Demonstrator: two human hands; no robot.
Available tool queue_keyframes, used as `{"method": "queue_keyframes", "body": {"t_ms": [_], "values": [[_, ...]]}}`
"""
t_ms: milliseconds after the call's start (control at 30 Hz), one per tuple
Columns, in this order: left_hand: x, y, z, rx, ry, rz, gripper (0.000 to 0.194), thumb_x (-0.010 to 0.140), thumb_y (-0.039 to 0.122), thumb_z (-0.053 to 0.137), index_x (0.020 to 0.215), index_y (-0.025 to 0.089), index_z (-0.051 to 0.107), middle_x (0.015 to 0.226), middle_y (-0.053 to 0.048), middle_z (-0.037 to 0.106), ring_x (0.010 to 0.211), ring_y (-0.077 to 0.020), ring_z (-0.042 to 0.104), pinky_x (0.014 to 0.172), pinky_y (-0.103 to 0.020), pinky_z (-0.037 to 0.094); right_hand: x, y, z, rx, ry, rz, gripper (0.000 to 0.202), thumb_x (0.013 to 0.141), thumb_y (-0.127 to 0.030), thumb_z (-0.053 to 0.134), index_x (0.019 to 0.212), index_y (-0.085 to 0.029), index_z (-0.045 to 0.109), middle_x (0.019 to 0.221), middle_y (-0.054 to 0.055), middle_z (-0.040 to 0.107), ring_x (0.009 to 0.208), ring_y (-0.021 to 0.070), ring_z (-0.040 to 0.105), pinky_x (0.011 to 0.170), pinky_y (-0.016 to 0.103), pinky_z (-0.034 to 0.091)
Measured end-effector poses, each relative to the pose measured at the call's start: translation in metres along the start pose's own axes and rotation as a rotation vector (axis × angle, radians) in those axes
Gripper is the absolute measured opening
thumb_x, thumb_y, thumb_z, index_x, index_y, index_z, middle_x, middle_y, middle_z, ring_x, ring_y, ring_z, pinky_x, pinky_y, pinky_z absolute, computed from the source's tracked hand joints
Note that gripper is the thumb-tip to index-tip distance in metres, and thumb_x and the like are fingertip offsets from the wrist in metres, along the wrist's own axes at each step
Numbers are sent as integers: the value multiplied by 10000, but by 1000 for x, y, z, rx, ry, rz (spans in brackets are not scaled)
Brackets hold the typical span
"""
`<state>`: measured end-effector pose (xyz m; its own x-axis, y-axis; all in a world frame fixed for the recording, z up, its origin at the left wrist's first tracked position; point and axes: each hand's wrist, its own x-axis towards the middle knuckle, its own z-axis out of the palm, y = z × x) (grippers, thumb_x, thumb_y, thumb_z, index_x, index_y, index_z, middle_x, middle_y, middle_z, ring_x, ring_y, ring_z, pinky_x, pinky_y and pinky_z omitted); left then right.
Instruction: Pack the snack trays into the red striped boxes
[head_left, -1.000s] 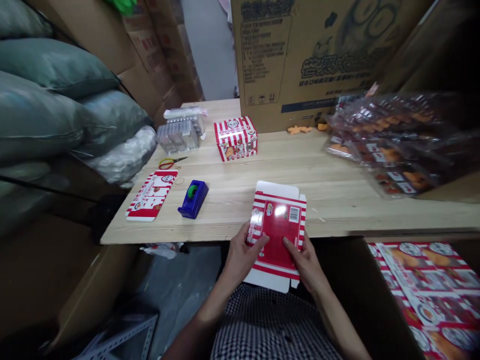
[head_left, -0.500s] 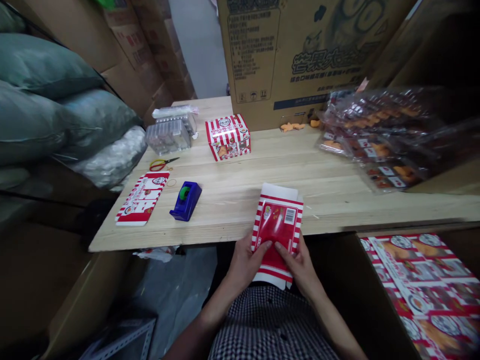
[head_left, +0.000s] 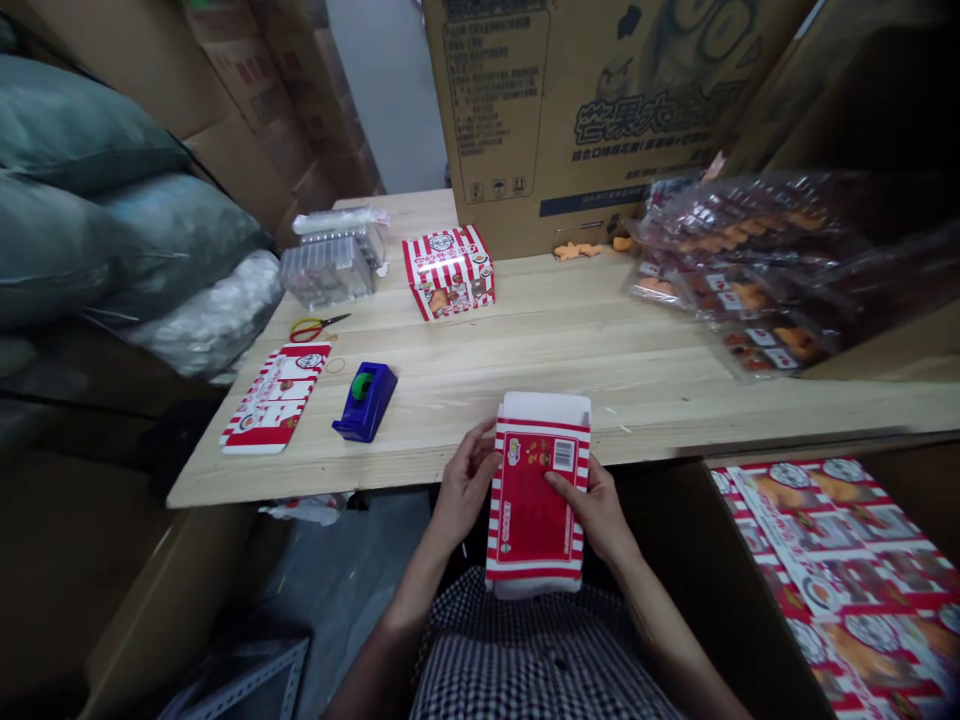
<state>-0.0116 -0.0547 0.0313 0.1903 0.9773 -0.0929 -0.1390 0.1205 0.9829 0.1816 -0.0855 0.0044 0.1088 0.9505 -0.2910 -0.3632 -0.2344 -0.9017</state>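
A red-and-white striped folding carton [head_left: 534,510], flattened, is tilted over my lap at the table's front edge, its red panel and barcode facing up. My right hand [head_left: 596,505] grips its right edge, thumb on the printed face and fingers behind. At the left edge, my left hand [head_left: 466,482] is closed with its fingers curled and the thumb against the carton's side; part of its fingers is hard to make out. White flaps show at the carton's top and bottom ends.
On the wooden table [head_left: 517,345] stand a made-up striped box [head_left: 450,272], a blue tape dispenser [head_left: 367,403], scissors [head_left: 319,326], another flat carton [head_left: 277,398] and clear plastic cases [head_left: 328,272]. Bagged packs [head_left: 742,260] lie right. Below, an open box holds printed cartons [head_left: 847,570].
The carton has come down and left slightly, and its panel now looks flatter. My left thumb has moved off its face to the left edge. The right thumb has shifted upward.
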Motion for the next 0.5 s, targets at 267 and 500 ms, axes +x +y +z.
{"method": "queue_keyframes", "body": {"t_ms": [267,500], "values": [[6,-14,-7,-112,66,16,427,840,359,729,1231,193,684,1232,-110,716,1126,-247,675,987,-366,521,-13,20,0,-8,43,41,415,629,-439,904,933,-222,722,911,47,796,785,278,743,764,431,602],[-1,-3,-14,-66,-8,-7,354,849,350,725,1163,189,696,1067,-73,757,964,-200,705,860,-293,547,-21,14,-2,-17,-79,100,406,678,-452,879,979,-217,740,976,69,794,849,287,748,807,432,593]]}}
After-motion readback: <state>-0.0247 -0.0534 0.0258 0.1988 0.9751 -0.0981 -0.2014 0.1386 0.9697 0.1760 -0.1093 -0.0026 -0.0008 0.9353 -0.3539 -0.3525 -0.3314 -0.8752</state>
